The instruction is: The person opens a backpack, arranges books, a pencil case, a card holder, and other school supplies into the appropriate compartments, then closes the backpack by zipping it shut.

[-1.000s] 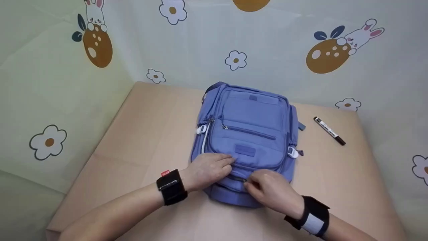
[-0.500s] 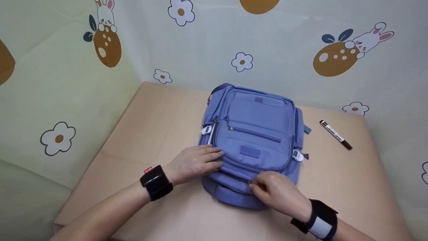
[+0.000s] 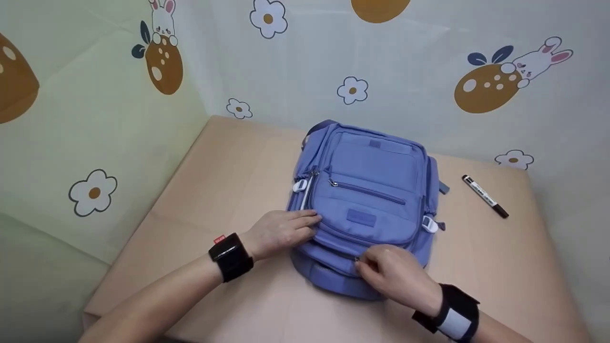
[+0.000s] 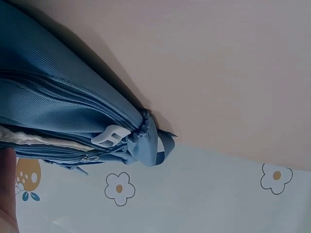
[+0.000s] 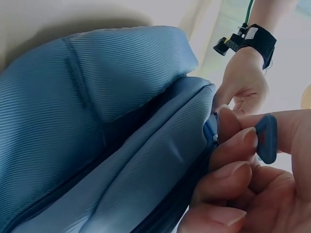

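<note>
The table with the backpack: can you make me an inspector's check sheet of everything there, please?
Surface: beige table, bearing the backpack and a marker.
Job's things: blue backpack lying front up; its zipper pull is between the right hand's fingers.
Clutter: marker, lying apart from the backpack, beyond its right side.
Hands: left hand rests on the backpack's lower left edge; right hand pinches the zipper pull.
Cables: one thin green cable by the left wrist, in the right wrist view.
Surroundings: pale wall covering printed with rabbits and flowers.
</note>
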`<state>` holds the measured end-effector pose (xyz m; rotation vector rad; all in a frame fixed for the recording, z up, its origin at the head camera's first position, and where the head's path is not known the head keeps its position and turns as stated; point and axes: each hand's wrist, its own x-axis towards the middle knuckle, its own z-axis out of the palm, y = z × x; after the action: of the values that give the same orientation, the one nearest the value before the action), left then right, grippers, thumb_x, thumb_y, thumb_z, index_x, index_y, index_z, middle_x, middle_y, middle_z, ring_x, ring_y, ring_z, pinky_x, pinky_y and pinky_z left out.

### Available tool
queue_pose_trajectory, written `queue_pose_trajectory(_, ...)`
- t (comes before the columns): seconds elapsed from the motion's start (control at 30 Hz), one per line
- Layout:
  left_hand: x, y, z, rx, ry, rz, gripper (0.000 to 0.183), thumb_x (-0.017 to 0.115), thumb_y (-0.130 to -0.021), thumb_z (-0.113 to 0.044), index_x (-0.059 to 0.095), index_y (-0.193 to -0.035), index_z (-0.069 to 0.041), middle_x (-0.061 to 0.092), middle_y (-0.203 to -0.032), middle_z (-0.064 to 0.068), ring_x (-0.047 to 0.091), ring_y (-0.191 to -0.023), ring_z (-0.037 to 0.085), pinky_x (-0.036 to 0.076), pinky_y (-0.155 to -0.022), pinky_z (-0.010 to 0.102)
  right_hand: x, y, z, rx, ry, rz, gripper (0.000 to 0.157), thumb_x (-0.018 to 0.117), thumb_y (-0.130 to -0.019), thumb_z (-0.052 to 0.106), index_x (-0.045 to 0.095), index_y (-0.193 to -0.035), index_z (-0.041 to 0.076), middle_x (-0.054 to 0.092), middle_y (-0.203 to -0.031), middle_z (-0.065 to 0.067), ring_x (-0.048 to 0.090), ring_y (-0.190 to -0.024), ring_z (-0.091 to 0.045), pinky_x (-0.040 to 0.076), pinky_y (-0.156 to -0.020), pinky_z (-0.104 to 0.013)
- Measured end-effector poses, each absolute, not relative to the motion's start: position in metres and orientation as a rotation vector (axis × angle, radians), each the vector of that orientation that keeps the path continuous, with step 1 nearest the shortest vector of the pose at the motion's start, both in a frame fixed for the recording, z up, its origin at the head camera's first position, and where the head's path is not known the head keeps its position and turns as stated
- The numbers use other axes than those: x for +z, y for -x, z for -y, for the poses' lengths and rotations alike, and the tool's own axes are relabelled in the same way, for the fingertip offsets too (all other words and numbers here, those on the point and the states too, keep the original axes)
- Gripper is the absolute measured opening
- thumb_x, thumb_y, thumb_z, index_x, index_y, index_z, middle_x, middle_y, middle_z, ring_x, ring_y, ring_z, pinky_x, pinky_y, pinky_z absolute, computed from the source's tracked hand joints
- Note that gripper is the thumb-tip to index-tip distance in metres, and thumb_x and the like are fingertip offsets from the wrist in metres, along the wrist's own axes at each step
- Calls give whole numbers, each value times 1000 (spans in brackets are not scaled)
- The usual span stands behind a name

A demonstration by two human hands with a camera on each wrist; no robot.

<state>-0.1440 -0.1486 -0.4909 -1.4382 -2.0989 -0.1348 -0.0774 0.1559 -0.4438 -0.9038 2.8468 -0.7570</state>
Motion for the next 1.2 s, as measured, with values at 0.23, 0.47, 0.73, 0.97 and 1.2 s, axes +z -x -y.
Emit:
queue_pose_trajectory(0.23,-491,143,147,-117,1427,2105,16,68,-92,-10,69,-107,-13,68,-132,3,61,-126,16,55,-89,25,-442,85,-133,-673,966,-2870,21,69,-95,23,65,-73,23,51,-67,16,49,-61,-3,44,-57,-28)
queue_pose_trajectory(0.47,-492,140,146,-107,1408,2118,16,65,-93,-9,68,-108,-13,67,-133,2,60,-126,16,54,-90,24,-450,94,-111,-593,1103,-2889,26,69,-93,23,59,-69,23,48,-64,14,49,-58,-7,42,-53,-30)
queue_pose_trajectory(0.73,-492,141,141,-147,1408,2134,16,64,-94,-11,69,-108,-14,68,-133,3,61,-126,16,55,-88,25,-449,95,-130,-624,1099,-2860,26,69,-97,39,61,-75,27,52,-70,17,50,-63,-4,44,-56,-27)
queue_pose_trajectory(0.97,-493,142,141,-168,1378,2119,13,67,-94,-14,70,-106,-14,69,-131,1,62,-124,14,56,-81,24,-447,101,-184,-807,1230,-2973,8,78,-91,23,72,-86,21,61,-80,16,54,-73,-3,49,-65,-29)
queue_pose_trajectory(1.2,-493,141,142,-259,1363,2126,12,66,-94,-8,71,-104,-13,70,-129,4,63,-123,16,57,-83,26,-471,96,-213,-787,1578,-3041,23,85,-79,12,77,-100,14,68,-96,7,61,-86,-12,51,-74,-33)
